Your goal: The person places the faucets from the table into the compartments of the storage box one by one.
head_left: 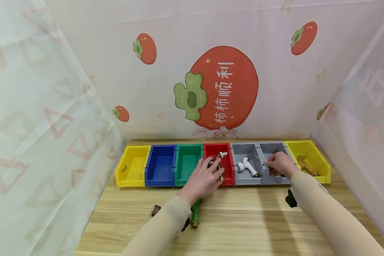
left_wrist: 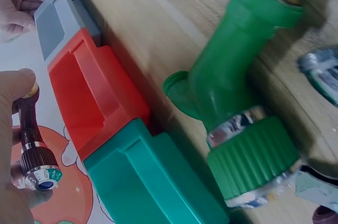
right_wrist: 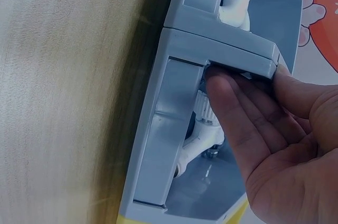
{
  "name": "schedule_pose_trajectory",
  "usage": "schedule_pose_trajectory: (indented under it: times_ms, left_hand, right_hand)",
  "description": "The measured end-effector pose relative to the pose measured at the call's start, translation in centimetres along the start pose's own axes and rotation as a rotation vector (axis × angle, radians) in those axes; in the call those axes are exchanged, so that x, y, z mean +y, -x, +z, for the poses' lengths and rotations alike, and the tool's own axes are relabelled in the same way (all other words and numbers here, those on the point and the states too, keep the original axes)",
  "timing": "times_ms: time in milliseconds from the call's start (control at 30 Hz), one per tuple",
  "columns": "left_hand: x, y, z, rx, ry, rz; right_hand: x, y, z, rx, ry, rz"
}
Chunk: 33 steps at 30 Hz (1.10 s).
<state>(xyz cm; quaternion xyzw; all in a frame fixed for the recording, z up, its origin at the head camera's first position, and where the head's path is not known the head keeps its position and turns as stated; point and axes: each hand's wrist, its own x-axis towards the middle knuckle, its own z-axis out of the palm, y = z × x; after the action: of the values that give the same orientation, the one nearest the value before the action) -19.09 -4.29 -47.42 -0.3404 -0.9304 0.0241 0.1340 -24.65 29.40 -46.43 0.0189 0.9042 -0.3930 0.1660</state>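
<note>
Over the red bin (head_left: 228,149), my left hand (head_left: 203,179) grips a dark brown tap (left_wrist: 31,123) with a brass thread and a ribbed collar. My right hand (head_left: 283,164) is at the right-hand grey bin (right_wrist: 177,129). Its fingers reach inside along the side wall while the thumb touches the wall's top edge, pinching it. Below those fingers a white tap (right_wrist: 203,134) lies in that bin. The neighbouring grey bin holds another white tap (head_left: 248,166). On the table, under my left wrist, lies a green tap (left_wrist: 227,76), partly hidden by the arm in the head view.
The bins stand in a row against the printed backdrop. At the right end, a yellow bin (head_left: 324,165) holds a yellow-brown tap (head_left: 307,167). Further left are green (head_left: 188,149), blue (head_left: 160,183) and yellow (head_left: 131,183) bins. A brown fitting (head_left: 155,210) shows beside my left sleeve.
</note>
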Motion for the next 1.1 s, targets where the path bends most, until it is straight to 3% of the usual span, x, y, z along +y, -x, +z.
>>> schedule_pose_trajectory:
  times_ms: [500, 1100]
  left_hand:
    - [0.5, -1.7, 0.5, -0.035, 0.023, -0.113]
    - [1.1, -3.2, 1.5, -0.027, -0.018, -0.164]
  right_hand:
    - [0.1, 0.1, 0.0, -0.005, -0.014, 0.006]
    - [-0.3, 0.1, -0.1, -0.02, -0.038, 0.019]
